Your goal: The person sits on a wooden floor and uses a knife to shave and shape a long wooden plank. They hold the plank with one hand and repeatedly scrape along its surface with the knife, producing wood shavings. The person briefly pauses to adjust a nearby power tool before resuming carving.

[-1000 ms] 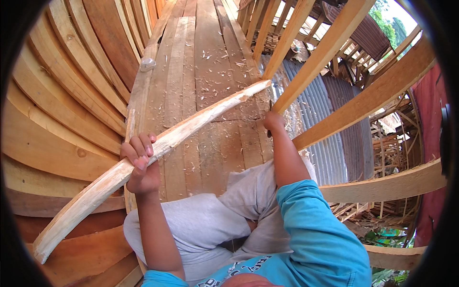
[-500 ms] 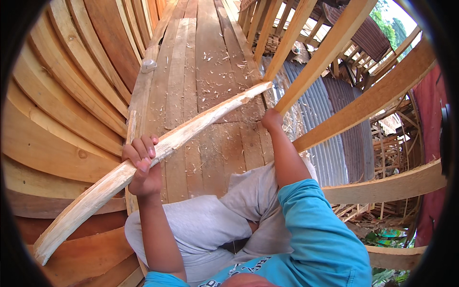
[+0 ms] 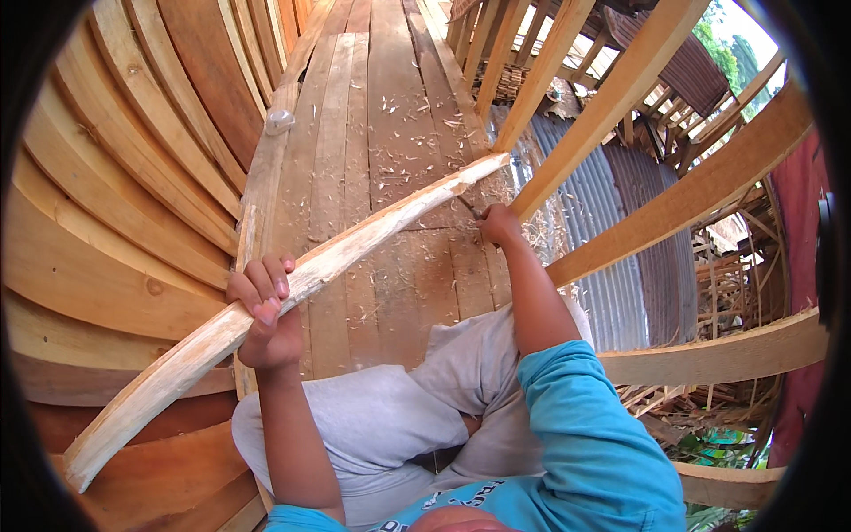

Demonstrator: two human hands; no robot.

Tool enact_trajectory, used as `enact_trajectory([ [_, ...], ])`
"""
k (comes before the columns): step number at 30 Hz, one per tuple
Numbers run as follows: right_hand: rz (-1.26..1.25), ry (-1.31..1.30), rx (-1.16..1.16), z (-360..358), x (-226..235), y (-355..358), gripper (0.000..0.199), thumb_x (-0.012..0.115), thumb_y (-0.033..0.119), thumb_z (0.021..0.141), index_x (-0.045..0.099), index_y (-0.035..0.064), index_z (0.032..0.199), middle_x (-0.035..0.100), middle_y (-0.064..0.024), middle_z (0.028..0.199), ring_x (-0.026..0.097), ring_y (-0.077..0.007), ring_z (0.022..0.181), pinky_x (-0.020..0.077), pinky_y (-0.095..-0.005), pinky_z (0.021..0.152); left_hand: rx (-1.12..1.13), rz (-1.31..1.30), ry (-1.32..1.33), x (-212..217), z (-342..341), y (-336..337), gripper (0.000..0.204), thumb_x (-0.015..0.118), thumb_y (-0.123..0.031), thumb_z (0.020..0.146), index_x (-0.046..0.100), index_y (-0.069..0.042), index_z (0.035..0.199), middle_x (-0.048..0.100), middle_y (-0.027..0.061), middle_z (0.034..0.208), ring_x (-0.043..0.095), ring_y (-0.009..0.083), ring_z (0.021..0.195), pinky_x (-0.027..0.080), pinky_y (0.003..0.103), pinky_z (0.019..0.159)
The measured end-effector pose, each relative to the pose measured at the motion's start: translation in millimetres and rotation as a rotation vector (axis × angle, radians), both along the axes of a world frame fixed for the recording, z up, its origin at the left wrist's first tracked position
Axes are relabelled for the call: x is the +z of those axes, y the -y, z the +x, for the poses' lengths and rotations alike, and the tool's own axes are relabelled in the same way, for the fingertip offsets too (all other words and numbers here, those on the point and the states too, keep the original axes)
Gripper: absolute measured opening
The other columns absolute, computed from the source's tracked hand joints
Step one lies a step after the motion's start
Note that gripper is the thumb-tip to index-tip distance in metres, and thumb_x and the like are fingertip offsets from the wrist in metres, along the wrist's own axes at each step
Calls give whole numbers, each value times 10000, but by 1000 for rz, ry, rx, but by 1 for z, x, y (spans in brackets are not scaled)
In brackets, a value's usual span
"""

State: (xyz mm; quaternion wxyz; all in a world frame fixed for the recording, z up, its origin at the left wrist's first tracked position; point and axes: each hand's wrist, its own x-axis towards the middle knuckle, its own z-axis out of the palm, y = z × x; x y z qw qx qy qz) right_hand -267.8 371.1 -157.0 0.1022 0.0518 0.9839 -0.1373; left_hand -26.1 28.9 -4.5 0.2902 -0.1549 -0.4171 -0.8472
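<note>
A long, slightly curved piece of pale, rough-hewn wood (image 3: 372, 235) slants from the lower left up to the right, across the plank floor. My left hand (image 3: 270, 310) is closed round it left of its middle, fingers over the top edge. To the right, my right hand (image 3: 502, 225) is closed, a little below the wood's far end and apart from it. A small dark bit shows at its fingers; what it holds, if anything, I cannot make out.
Wood shavings lie scattered over the plank floor (image 3: 394, 115). Curved timber ribs (image 3: 124, 257) line the left side; upright timbers (image 3: 612, 106) stand at the right, with corrugated metal sheets (image 3: 594, 230) beyond. A small clear container (image 3: 279, 121) sits at the floor's left edge.
My right hand has shifted slightly left and down, and a small dark bit now shows at its fingers. My left hand keeps its hold on the wood, which is nearly still.
</note>
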Motion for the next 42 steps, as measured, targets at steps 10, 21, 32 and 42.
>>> enact_trajectory([
  [10,-65,297,4,-13,13,-24,230,598,110,838,690,-59,963,717,-215,832,721,-321,697,582,-417,642,2,-14,-3,0,2,2,266,691,-153,752,427,-184,757,427,-35,738,428,138,809,322,372,959],
  [21,-74,282,-208,7,60,-11,260,588,135,843,701,-70,955,716,-220,921,717,-320,865,569,-438,754,-23,-52,-10,-2,1,4,265,684,-162,768,420,-186,760,408,-36,748,425,135,828,313,371,975],
  [32,-664,-203,153,42,103,9,401,710,160,839,577,-36,1163,675,-159,1024,678,-234,880,522,-345,769,-25,-75,-27,-2,-3,4,264,669,-150,724,408,-181,745,400,-27,735,418,139,798,323,378,963],
  [42,-818,-73,420,83,110,66,307,701,156,860,580,36,1116,704,-123,913,672,-204,847,508,-349,763,-59,-137,-52,-7,-3,10,252,668,-149,717,420,-190,732,432,-42,727,431,126,798,328,369,957],
])
